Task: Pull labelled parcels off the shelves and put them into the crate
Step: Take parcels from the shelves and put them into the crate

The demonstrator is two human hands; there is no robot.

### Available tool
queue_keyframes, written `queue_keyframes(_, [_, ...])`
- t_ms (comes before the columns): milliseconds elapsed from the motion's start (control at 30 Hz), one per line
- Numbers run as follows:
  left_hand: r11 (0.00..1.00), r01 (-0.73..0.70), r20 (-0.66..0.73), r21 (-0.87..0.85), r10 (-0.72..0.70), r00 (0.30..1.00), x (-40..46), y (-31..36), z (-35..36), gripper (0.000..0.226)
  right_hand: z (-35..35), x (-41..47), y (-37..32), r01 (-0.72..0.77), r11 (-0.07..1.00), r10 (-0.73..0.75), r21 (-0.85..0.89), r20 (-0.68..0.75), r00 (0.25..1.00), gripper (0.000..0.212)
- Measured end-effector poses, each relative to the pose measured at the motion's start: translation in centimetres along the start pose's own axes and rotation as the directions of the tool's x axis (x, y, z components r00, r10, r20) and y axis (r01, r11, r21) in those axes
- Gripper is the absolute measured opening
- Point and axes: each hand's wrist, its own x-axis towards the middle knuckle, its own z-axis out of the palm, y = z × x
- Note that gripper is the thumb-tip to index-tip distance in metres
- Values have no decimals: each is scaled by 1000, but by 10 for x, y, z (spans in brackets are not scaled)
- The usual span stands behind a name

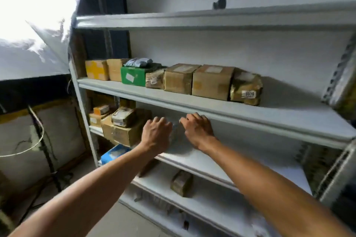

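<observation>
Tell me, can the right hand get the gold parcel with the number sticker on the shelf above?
Probably yes. The right hand is just under that shelf's front edge, and the gold parcel sits near the front at the row's right end, with nothing in front of it.

This looks like a parcel storeroom. A pale metal shelving unit [192, 100] against a bare white wall [231, 48] carries rows of taped cardboard boxes [212, 82] and a wrapped parcel with a numbered label [247, 93]. At left a lighting umbrella [38, 25] on a stand [45, 146] stands on the concrete floor [119, 221].
</observation>
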Motion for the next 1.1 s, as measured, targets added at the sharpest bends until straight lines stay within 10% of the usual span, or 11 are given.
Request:
queue_keyframes(533, [708,-188,-108,-680,156,982,229,161,7,64,-14,19,264,-538,802,566,259,-41,824,70])
queue_keyframes(800, [482,-49,-29,-875,48,998,271,196,25,74,18,56,340,-494,736,492,464,135,860,92])
queue_keyframes(1100, [405,63,-17,-912,-191,982,295,204,33,57,56,52,365,-301,772,397,560,-55,916,61])
